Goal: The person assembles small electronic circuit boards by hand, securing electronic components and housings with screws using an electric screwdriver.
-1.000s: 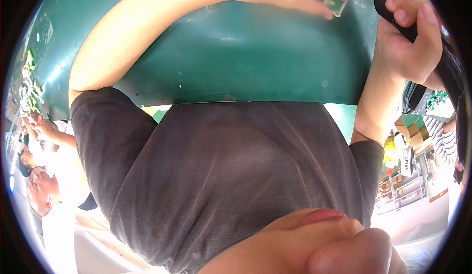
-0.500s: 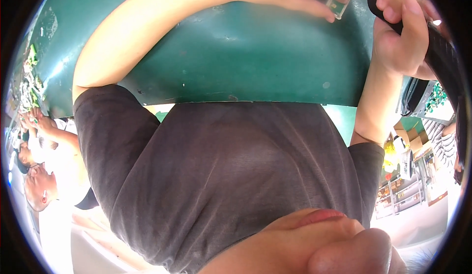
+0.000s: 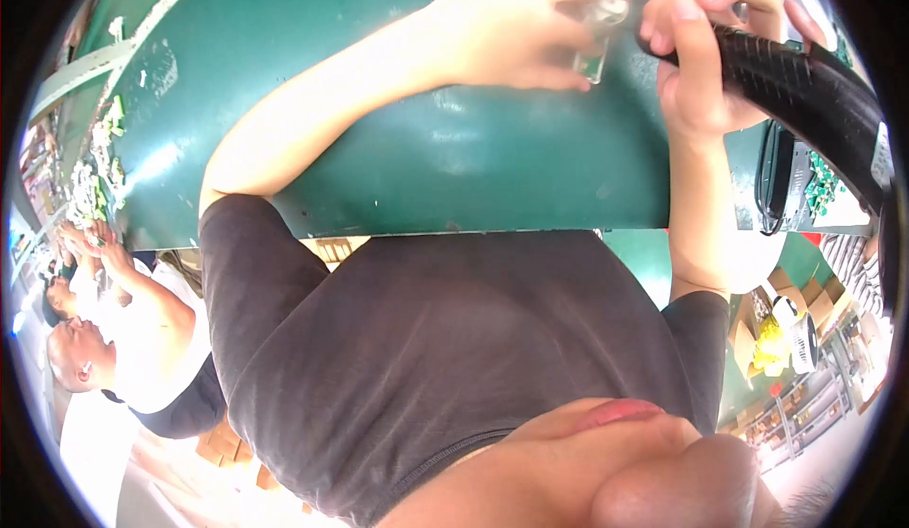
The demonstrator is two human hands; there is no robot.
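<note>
Over the green tabletop (image 3: 454,159), my left hand (image 3: 516,31) is closed around the end of a small clear plastic case (image 3: 595,59) with a bit of green showing in it. Motion smears the fingers and the case, so its details are not clear. To the right, my right hand (image 3: 699,69) is wrapped round a thick black electric screwdriver (image 3: 776,66) with a ridged body, which slants down to the right edge. Its front end points toward the case, with a small gap between the right fingers and the case. The tool's tip cannot be made out.
Right of my forearm lie a black device with a cable (image 3: 776,173) and small green parts (image 3: 822,187). Cardboard boxes (image 3: 822,299) and a yellow bag (image 3: 772,346) stand beyond. At far left, a co-worker's hands (image 3: 99,244) are near a pile of green-and-white pieces (image 3: 95,182).
Both hands have shifted left in view, the left one also lower, carrying the case and the screwdriver. Earlier a thin dark shaft reached the case; now it is not visible.
</note>
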